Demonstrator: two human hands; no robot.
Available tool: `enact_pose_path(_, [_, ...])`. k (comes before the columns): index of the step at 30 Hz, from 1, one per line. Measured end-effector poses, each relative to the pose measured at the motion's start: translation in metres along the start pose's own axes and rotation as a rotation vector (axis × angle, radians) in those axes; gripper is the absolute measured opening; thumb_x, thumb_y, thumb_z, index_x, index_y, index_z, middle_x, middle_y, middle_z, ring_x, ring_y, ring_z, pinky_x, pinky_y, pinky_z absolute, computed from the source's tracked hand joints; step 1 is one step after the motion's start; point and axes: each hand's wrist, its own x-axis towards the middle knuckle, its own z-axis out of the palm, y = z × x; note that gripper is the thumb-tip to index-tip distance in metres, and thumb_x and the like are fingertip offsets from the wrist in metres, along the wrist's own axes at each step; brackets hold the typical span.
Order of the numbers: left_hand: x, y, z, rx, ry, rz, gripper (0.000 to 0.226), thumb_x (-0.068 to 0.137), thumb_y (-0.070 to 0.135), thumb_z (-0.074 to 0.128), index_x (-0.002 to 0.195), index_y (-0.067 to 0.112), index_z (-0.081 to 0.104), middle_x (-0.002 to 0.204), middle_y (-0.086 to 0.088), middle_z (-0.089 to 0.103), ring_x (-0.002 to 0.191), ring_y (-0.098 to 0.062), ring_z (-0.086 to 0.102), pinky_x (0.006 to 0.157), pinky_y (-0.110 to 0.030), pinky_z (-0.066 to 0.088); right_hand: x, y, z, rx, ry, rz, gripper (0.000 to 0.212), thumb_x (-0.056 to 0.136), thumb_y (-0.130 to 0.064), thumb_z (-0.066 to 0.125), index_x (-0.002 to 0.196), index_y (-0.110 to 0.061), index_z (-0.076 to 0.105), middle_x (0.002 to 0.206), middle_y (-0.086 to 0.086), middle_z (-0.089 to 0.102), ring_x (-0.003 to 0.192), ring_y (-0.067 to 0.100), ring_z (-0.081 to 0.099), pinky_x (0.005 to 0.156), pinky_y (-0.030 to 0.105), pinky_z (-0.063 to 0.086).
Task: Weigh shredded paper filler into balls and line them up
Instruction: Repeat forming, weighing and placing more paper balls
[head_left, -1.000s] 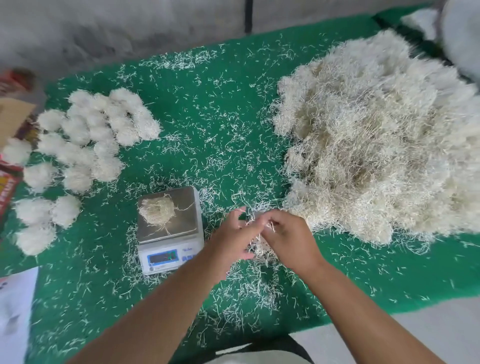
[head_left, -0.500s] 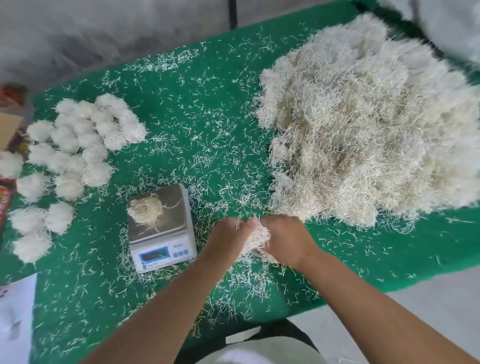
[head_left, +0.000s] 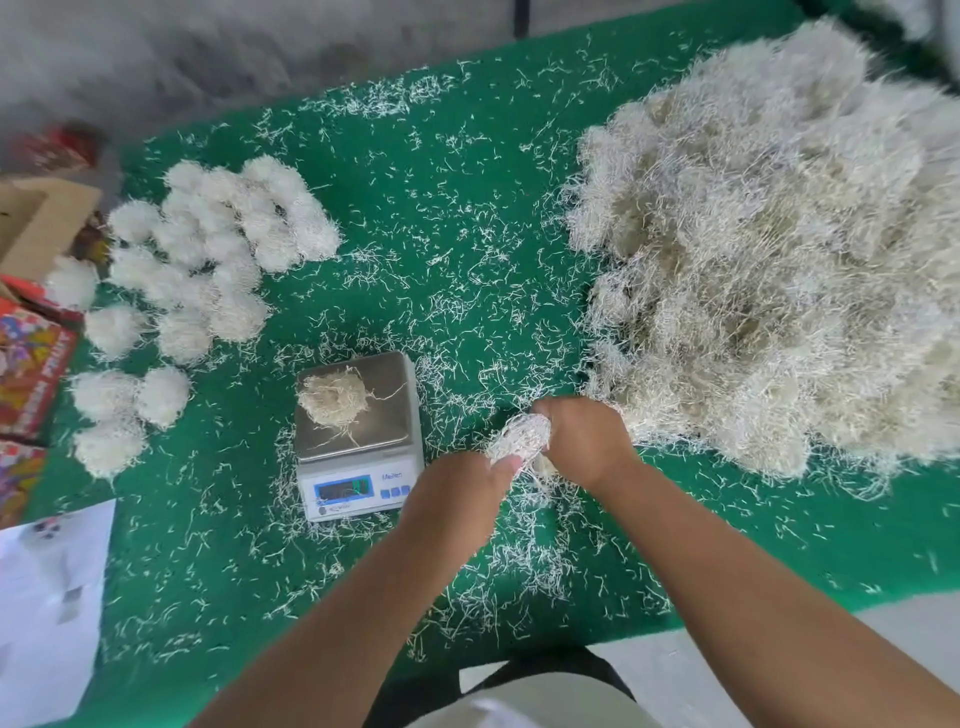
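Left hand and right hand both closed around one small clump right of the scale, likely compacting it; another wad occupies the pan.

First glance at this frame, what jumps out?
The huge heap of shredded paper filler covering the right side of the green mat, then the finished white balls clustered in rows at the left. In the middle, a small tuft sits on the scale, and just right of it the left hand and right hand are pressed around a fresh wad of filler.
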Motion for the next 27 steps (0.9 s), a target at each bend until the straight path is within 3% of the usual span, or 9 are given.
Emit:
enact_pose_path(4, [-0.010, -0.015, -0.012, -0.100, -0.037, 0.017, 0.059, 0.108, 0.056, 0.037, 0.066, 0.016, 0.044, 0.052, 0.008, 0.040, 0.031, 0.000, 0.031, 0.036, -0.014, 0.028, 0.023, 0.032, -0.004, 0.094, 0.036, 0.355, 0.045, 0.092, 0.005, 0.057, 0.133, -0.011, 0.065, 0.091, 0.004, 0.065, 0.070, 0.016, 0.067, 0.053, 0.027, 0.055])
enact_pose_path(8, [-0.042, -0.064, -0.004, -0.172, -0.042, 0.016, 0.055, 0.109, 0.047, 0.040, 0.065, 0.015, 0.047, 0.045, 0.005, 0.034, 0.030, -0.009, 0.027, 0.038, -0.016, 0.030, 0.034, 0.094, -0.032, 0.194, 0.077, 0.707, 0.046, 0.096, 0.003, 0.054, 0.142, -0.004, 0.054, 0.122, 0.022, 0.068, 0.089, 0.027, 0.065, 0.081, 0.041, 0.064])
enact_pose_path(11, [-0.050, -0.088, -0.004, -0.226, 0.050, -0.028, 0.052, 0.109, 0.039, 0.046, 0.061, 0.019, 0.042, 0.038, 0.009, 0.038, 0.034, -0.013, 0.027, 0.039, -0.019, 0.031, 0.044, 0.089, -0.046, 0.235, 0.079, 0.677, 0.067, 0.094, -0.004, 0.067, 0.155, -0.009, 0.039, 0.134, 0.024, 0.063, 0.095, 0.030, 0.066, 0.083, 0.043, 0.062])
enact_pose_path(14, [-0.052, -0.098, -0.013, -0.200, 0.084, -0.029, 0.049, 0.107, 0.038, 0.047, 0.062, 0.021, 0.038, 0.039, 0.009, 0.031, 0.038, -0.013, 0.025, 0.041, -0.022, 0.029, 0.047, 0.068, -0.055, 0.282, 0.007, 0.612, 0.093, 0.087, -0.010, 0.079, 0.161, -0.019, 0.024, 0.150, 0.025, 0.047, 0.125, 0.042, 0.059, 0.108, 0.058, 0.052])
enact_pose_path(17, [-0.052, -0.105, -0.026, -0.184, 0.081, 0.027, 0.046, 0.105, 0.048, 0.045, 0.068, 0.023, 0.037, 0.054, 0.010, 0.025, 0.045, -0.011, 0.024, 0.045, -0.026, 0.028, 0.027, 0.011, -0.064, 0.274, 0.254, 0.287, 0.080, 0.095, -0.030, 0.075, 0.161, -0.029, 0.031, 0.162, 0.011, 0.038, 0.146, 0.032, 0.043, 0.121, 0.046, 0.026])
enact_pose_path(19, [-0.052, -0.103, -0.035, -0.213, 0.075, 0.100, 0.045, 0.105, 0.057, 0.042, 0.071, 0.027, 0.037, 0.054, 0.010, 0.027, 0.047, -0.010, 0.027, 0.048, -0.026, 0.032, 0.004, -0.039, -0.062, 0.467, 0.196, 0.027, 0.061, 0.100, -0.062, 0.058, 0.155, -0.046, 0.038, 0.153, -0.009, 0.051, 0.136, 0.008, 0.052, 0.117, 0.038, 0.035])
enact_pose_path(21, [-0.049, -0.101, -0.042, -0.240, 0.043, 0.152, 0.038, 0.103, 0.061, 0.043, 0.077, 0.034, 0.043, 0.054, 0.012, 0.038, 0.046, -0.009, 0.033, 0.048, -0.025, 0.033, -0.019, -0.078, -0.055, 0.567, -0.092, -0.108, 0.057, 0.095, -0.081, 0.044, 0.146, -0.057, 0.043, 0.129, -0.017, 0.067, 0.098, -0.011, 0.065, 0.097, 0.028, 0.055])
enact_pose_path(24, [-0.042, -0.095, -0.049, -0.309, -0.039, 0.151, 0.041, 0.099, 0.069, 0.044, 0.091, 0.030, 0.057, 0.066, 0.007, 0.054, 0.053, -0.011, 0.048, 0.056, -0.033, 0.043, -0.034, -0.098, -0.037, 0.692, -0.218, -0.177, 0.022, 0.103, -0.060, 0.053, 0.097, -0.045, 0.068, 0.069, -0.017, 0.064, 0.049, 0.003, 0.054, 0.050, 0.011, 0.041])
enact_pose_path(27, [-0.034, -0.086, -0.056, -0.315, -0.034, 0.106, 0.053, 0.099, 0.068, 0.047, 0.078, 0.019, 0.049, 0.065, 0.007, 0.037, 0.057, -0.011, 0.035, 0.059, -0.032, 0.031, -0.034, -0.090, -0.033, 0.903, -0.144, -0.011, 0.042, 0.106, -0.041, 0.061, 0.068, -0.024, 0.057, 0.050, -0.012, 0.037, 0.044, 0.004, 0.032, 0.048, 0.022, 0.030])
